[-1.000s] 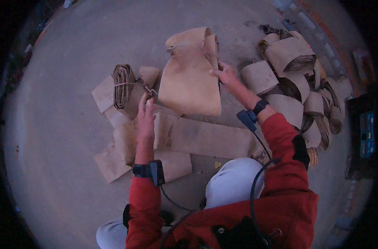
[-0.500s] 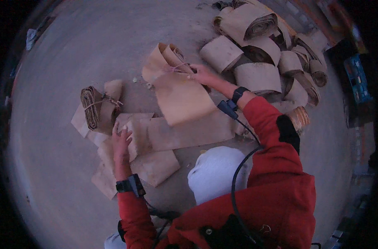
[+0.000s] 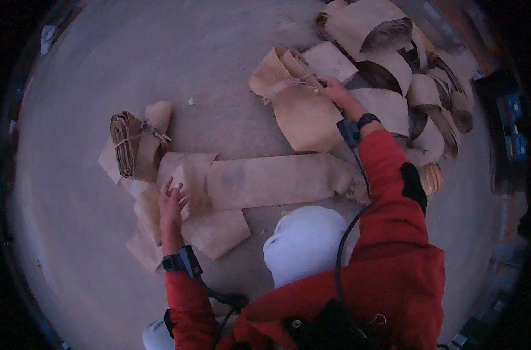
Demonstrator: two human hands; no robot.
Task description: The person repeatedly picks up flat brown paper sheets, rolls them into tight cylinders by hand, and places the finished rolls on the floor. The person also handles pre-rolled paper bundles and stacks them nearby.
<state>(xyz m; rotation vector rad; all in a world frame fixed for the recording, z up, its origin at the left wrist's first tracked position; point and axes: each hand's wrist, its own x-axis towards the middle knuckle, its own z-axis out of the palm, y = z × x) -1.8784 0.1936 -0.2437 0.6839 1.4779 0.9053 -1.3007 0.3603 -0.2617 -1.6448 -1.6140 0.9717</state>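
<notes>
My right hand (image 3: pixel 339 93) is closed on the edge of a tied roll of tan sheet (image 3: pixel 284 81), bound with a thin cord, its loose flap (image 3: pixel 308 119) hanging toward me. Farther left my left hand (image 3: pixel 172 204), fingers apart and slightly curled, is over the folded end of a long tan strip (image 3: pixel 259 181); whether it touches the strip I cannot tell. Just beyond that hand, a second tied roll (image 3: pixel 126 146) shows tightly wound brown layers and a knotted cord. Beneath and beside the strip are flat tan pieces (image 3: pixel 217 233).
At the far right is a heap of loose tan rolls (image 3: pixel 382 111). A small ridged orange-tan roll (image 3: pixel 431 178) sits beside my right sleeve. A black cable (image 3: pixel 342 245) runs along my right arm. Blue items (image 3: pixel 513 128) stand near the right edge.
My right hand has carried the tied roll to the right and a little farther away, closer to the heap. The left hand has barely moved, and more of the long strip shows.
</notes>
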